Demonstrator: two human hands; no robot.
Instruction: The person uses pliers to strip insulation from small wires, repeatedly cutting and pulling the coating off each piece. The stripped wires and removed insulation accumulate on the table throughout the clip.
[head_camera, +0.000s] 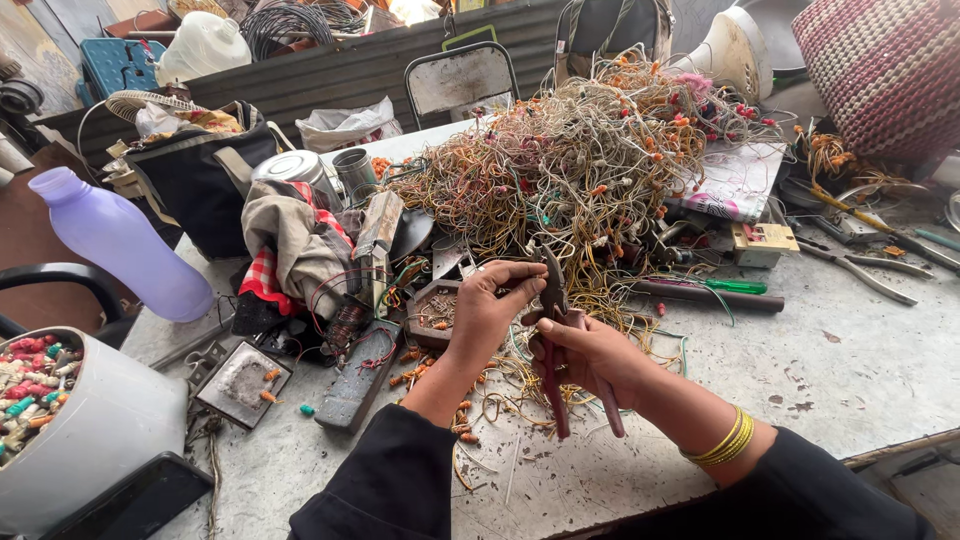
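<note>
The pliers (560, 345) are showing dark red handles under the hands. The wire tangle (575, 165) at twelve o'clock is mixing tan, white and green strands with orange and red tips. At nine o'clock a bottle (120, 245) is glowing pale lilac. A checked red-and-white cloth (265, 275) is lying at ten o'clock, gold bangles (727, 442) are shining at four o'clock, and the counter (850, 370) is looking mottled grey

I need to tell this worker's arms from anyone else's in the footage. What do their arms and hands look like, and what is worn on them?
Both arms wear loose black sleeves pushed up toward the elbows. The left hand is bare, with no rings or glove visible. The right hand is also bare, with stacked thin gold bangles around its wrist.
</note>
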